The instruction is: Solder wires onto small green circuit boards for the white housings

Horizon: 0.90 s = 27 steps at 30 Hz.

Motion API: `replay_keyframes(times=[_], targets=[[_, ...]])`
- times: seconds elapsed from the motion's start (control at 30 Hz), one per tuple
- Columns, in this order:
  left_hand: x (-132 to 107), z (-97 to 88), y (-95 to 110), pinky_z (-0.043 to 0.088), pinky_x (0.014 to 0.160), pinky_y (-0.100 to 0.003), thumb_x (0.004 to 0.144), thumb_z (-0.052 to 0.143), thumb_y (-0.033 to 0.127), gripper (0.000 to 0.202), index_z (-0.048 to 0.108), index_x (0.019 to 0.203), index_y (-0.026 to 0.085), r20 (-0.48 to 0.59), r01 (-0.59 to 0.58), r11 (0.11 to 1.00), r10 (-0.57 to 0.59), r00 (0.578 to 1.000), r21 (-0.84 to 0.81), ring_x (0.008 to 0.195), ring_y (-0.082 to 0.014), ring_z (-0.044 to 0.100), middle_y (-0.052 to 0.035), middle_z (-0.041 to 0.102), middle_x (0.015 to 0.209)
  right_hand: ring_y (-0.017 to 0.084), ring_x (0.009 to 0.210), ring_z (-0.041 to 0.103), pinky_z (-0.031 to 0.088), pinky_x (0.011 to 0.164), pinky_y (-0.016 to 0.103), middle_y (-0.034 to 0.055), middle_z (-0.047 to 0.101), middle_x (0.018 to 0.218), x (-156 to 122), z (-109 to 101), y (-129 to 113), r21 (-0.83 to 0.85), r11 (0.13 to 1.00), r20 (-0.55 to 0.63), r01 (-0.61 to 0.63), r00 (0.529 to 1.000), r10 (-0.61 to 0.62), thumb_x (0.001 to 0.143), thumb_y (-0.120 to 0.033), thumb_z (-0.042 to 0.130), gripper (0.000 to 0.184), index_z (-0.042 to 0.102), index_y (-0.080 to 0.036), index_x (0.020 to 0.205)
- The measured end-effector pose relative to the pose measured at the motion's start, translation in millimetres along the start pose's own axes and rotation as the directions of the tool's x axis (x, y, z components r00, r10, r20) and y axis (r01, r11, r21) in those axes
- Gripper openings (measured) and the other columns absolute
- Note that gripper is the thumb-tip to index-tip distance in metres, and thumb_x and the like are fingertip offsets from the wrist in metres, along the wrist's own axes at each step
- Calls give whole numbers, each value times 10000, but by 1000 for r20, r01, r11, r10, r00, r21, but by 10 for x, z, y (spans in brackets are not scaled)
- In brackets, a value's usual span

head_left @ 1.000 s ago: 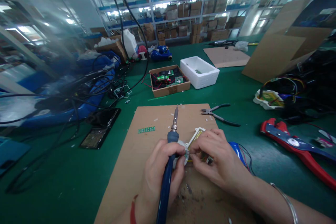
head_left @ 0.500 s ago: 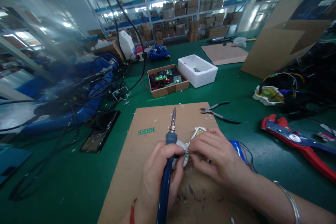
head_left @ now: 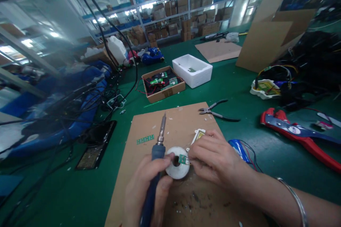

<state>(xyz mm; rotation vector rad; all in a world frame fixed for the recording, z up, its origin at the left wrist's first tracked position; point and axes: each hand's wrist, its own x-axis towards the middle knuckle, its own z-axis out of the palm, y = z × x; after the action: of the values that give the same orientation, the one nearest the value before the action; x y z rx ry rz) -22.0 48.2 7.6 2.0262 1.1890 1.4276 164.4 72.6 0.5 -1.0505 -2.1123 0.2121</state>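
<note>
My left hand [head_left: 141,184] is wrapped round a soldering iron [head_left: 158,150], whose metal tip points up and away from me. Its thumb and finger are close to the left rim of a white ring-shaped spool [head_left: 178,173]. Over the spool's hole lies a small green circuit board [head_left: 183,159]. Pinched at the board's right end, my right hand [head_left: 215,156] holds it, with thin leads showing by the fingertips. Behind that hand a white-edged casing with a yellowish inside [head_left: 199,134] is partly hidden.
Cardboard [head_left: 149,124] covers the bench before me, bearing a green board strip [head_left: 145,139] and cutting pliers [head_left: 210,109]. Rightward are a blue battery pack [head_left: 238,149] and red-handled tool [head_left: 290,127]. Farther back stand a parts box [head_left: 166,94] and foam box [head_left: 199,78].
My left hand and the soldering iron have shifted left, away from the right fingers. The spool and small circuit board are now uncovered. The whole view has also turned slightly.
</note>
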Motion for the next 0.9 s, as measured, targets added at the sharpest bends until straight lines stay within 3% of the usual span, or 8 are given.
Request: replay_keyframes(times=[0.17, 0.47, 0.63, 0.73, 0.9], targets=[[-27, 62, -44, 481, 845, -229, 917, 493, 237, 159, 594, 1036, 207, 174, -46, 999, 50, 984, -27, 985, -146, 609, -52, 642, 1014, 120, 648, 520, 302, 708, 283, -22, 596, 654, -1, -28, 18, 17, 1000, 16, 10, 1000, -10, 851, -102, 487, 183, 577, -181, 713], [-109, 76, -17, 469, 840, -188, 905, 481, 165, 192, 596, 1048, 222, 149, -77, 995, 67, 987, 59, 998, -113, 610, -25, 635, 1018, 145, 716, 523, 348, 675, 276, 10, 603, 753, -46, -57, -4, 45, 998, 104, -39, 994, 34, 870, -125, 479, 171, 583, -193, 752], [-121, 87, -33, 470, 807, -177, 883, 484, 126, 225, 600, 1048, 226, 139, -89, 994, 79, 987, 67, 985, -106, 608, -22, 626, 1027, 129, 702, 516, 379, 647, 248, 2, 583, 740, -32, -129, -28, 212, 960, 101, -182, 981, 164, 842, -111, 495, 109, 527, -185, 769], [-124, 111, -27, 464, 804, -167, 848, 527, 68, 261, 609, 1034, 232, 119, -114, 986, 99, 988, 125, 954, -93, 613, -13, 630, 1007, 116, 682, 507, 380, 629, 233, -18, 565, 720, -5, -203, -26, 278, 918, 171, -283, 955, 242, 797, -82, 511, 119, 506, -192, 750], [-92, 144, -43, 499, 796, -202, 805, 577, 11, 287, 615, 1011, 207, 95, -164, 981, 154, 983, 108, 888, -114, 632, -33, 651, 934, 116, 711, 515, 378, 656, 232, -18, 577, 746, 24, -288, 11, 246, 938, 273, -245, 946, 175, 783, -68, 526, 124, 528, -191, 771]])
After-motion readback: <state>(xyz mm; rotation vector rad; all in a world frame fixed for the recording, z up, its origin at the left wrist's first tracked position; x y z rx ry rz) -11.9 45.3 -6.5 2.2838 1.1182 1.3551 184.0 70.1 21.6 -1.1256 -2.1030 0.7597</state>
